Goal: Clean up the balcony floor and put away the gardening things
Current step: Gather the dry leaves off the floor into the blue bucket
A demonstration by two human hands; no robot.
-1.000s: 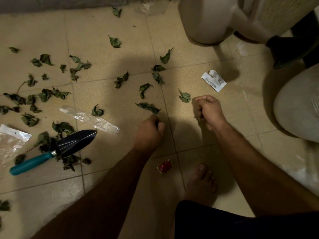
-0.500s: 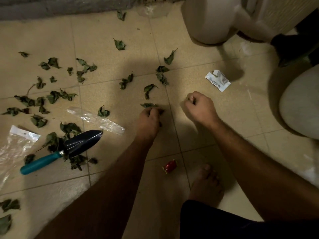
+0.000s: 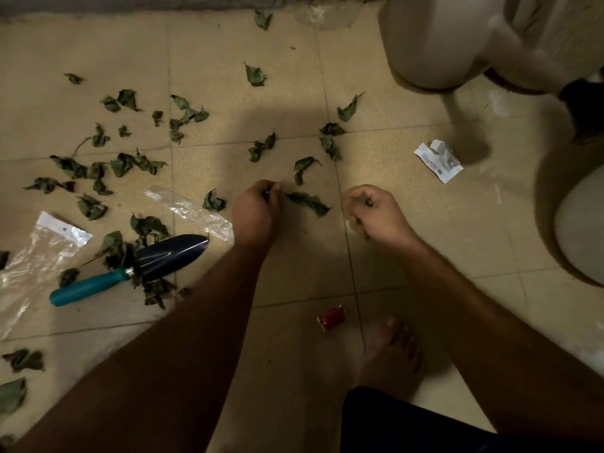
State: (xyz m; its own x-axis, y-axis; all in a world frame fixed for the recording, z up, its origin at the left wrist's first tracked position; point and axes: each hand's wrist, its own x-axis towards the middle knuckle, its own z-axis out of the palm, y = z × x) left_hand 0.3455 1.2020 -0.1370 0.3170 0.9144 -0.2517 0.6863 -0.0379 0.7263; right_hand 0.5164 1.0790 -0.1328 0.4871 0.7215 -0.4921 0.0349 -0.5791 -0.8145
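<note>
The step in hand looks like hand-gathering the dry leaves off the balcony floor point(image 3: 425, 243); the tools and wrappers seem not yet dealt with.

Going left to right: at the far left lies a clear plastic bag point(image 3: 36, 256), flat and crinkled. Just right of it the trowel point(image 3: 130, 269) rests on the floor, teal handle toward the left, dark blade lying over a small heap of leaves point(image 3: 147, 223). Many more leaves, curled and dull green, are scattered over the tiles above and left of it. A strip of clear plastic point(image 3: 192, 210) lies between the trowel blade and the left hand point(image 3: 256, 214).

The left hand is low over the floor, its fingers curled in, fingertips close by the stem end of a long dark leaf point(image 3: 309, 202); whether they already pinch it or something else I cannot tell. That leaf lies between the two hands. The right hand point(image 3: 376, 214) is closed loosely, and bits of leaf show between its fingers, so it seems to be holding collected ones.

Lower down, a small red wrapper point(image 3: 331, 318) lies near a bare foot point(image 3: 390, 351). Further right a crumpled white packet point(image 3: 438, 160) sits on the tile, and pale rounded pots point(image 3: 434, 44) stand at the top right.

The next move calls for a light pinch on the long leaf; being dry, it may crumble.
</note>
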